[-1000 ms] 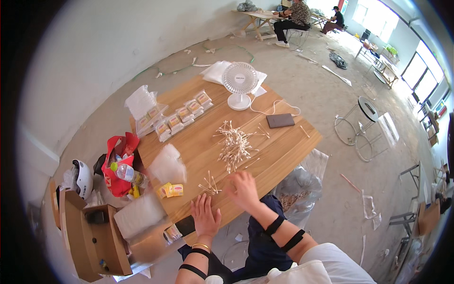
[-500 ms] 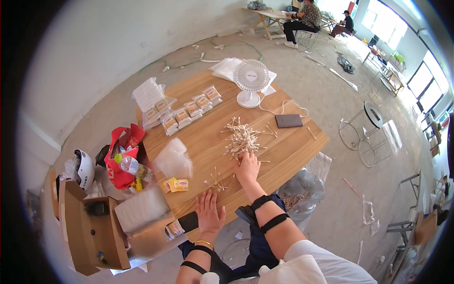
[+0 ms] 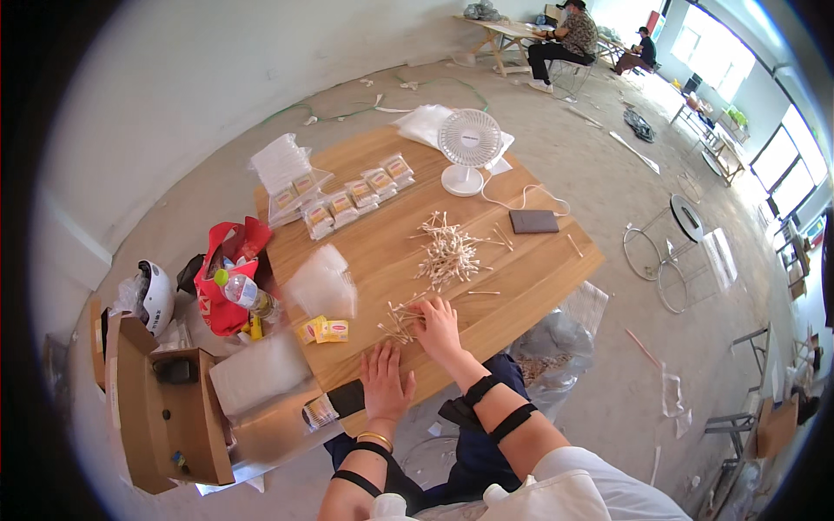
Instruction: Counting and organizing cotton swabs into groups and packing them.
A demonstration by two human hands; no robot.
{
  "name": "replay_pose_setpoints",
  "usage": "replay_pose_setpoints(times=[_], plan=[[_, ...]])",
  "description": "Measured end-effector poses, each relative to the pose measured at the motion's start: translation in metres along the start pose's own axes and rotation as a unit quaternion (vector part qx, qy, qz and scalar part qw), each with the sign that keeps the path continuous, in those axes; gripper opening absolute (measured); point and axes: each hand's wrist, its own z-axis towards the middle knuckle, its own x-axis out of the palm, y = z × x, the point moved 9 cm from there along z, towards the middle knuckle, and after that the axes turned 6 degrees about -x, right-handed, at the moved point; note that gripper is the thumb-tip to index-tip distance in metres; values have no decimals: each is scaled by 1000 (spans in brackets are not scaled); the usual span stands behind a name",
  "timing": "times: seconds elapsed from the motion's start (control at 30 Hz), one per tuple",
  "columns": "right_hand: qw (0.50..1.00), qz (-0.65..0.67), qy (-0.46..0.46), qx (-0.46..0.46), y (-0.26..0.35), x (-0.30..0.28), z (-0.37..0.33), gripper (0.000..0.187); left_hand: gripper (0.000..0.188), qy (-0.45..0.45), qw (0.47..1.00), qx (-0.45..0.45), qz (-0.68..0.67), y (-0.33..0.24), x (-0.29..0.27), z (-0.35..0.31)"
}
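Observation:
My left hand (image 3: 387,384) lies flat at the table's near edge, fingers stretched out, with nothing in it. Just beyond its fingertips is a small bunch of cotton swabs (image 3: 395,325). My right hand (image 3: 440,330) is at the right side of that bunch, its fingers bent and closed on swabs there; how many is hidden. A larger loose heap of cotton swabs (image 3: 450,252) lies farther off in the table's middle. Left of the small bunch are yellow printed cards (image 3: 332,331) and a fan of clear plastic bags (image 3: 320,285).
Filled swab packs (image 3: 358,193) line the far left of the wooden table (image 3: 530,269). A white fan (image 3: 469,143) and a dark power bank (image 3: 533,221) stand beyond the heap. At left are a red bag (image 3: 224,300), a bottle (image 3: 248,293) and an open cardboard box (image 3: 161,425). Two people sit far back.
My right hand has moved from the large heap left and nearer, to the small bunch of swabs. My left hand stays flat in about the same place. The whole view has shifted slightly.

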Motion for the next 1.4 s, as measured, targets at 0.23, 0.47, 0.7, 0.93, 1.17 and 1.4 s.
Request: replay_pose_setpoints(times=[0.23, 0.47, 0.7, 0.93, 1.17, 1.4], plan=[[997, -21, 40, -65, 19, -2, 17, 63, 60, -5, 1000, -4, -8, 3, -1, -3], [969, -93, 161, -164, 27, 5, 19, 92, 59, -7, 1000, -6, -10, 2, -3, -3], [983, -94, 79, -139, 53, 7, -8, 81, 65, -46, 989, -48, -129, 25, -1, -14], [988, 36, 71, -132, 47, 12, -23, 34, 72, -89, 989, -78, -91, 24, -16, -8], [945, 110, 194, -240, 66, 9, -36, 39, 77, -46, 994, -91, -38, 27, -2, -7], [975, 36, 132, -172, 14, -38, -29, 50, 77, 14, 999, -38, -5, 7, 3, 2]])
